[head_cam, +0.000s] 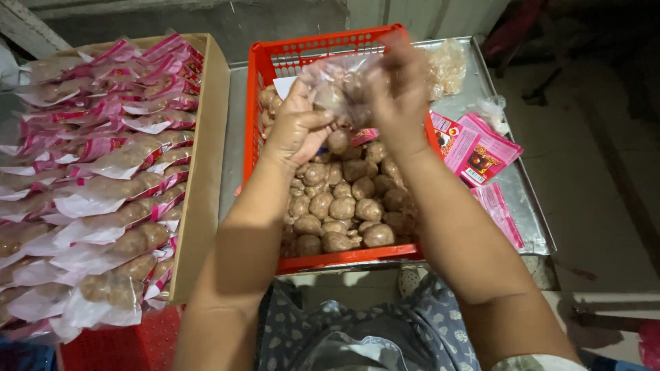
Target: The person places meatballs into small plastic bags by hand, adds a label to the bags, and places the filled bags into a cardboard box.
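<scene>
You hold a clear plastic bag [344, 86] up near the top middle of the frame. It looks crinkly and blurry, with a few round brown balls [330, 96] inside it.

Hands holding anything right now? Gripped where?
Yes: both the left hand and right hand hold a clear plastic bag of brown balls above the red crate, one hand at each side.

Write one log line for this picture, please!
left hand: holds clear bag | right hand: holds same bag | below: red crate of brown balls
</scene>
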